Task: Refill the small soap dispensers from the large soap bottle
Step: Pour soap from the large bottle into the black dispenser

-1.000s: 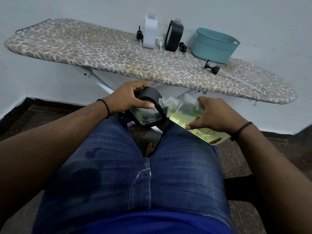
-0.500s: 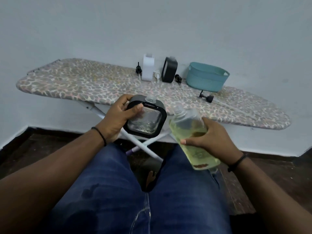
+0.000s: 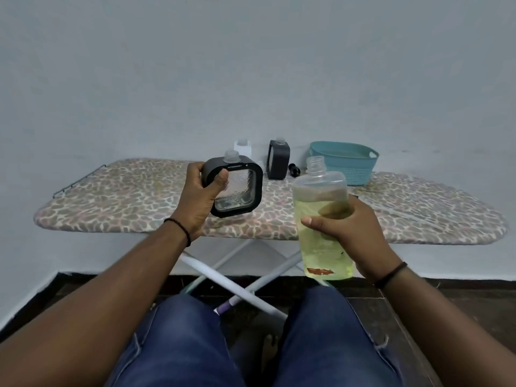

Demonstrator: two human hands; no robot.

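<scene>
My left hand [image 3: 198,199] grips a black-framed small soap dispenser [image 3: 237,188] with a clear window and an uncapped neck, held upright above the near edge of the ironing board [image 3: 125,202]. My right hand [image 3: 354,233] holds the large soap bottle [image 3: 321,219], clear, uncapped, upright and about two thirds full of yellow-green soap. The two containers are apart, side by side. At the back of the board stand a second black dispenser [image 3: 278,162] and a white dispenser [image 3: 242,148], both without pumps.
A teal basket [image 3: 344,162] sits at the back right of the board, with a black pump head [image 3: 293,169] beside the black dispenser. The board's white crossed legs [image 3: 237,283] stand in front of my knees. A pale wall is behind.
Both hands have risen from my lap to board height. The large bottle went from tilted toward the dispenser's neck to upright, and the dispenser turned upright too. My view lifted.
</scene>
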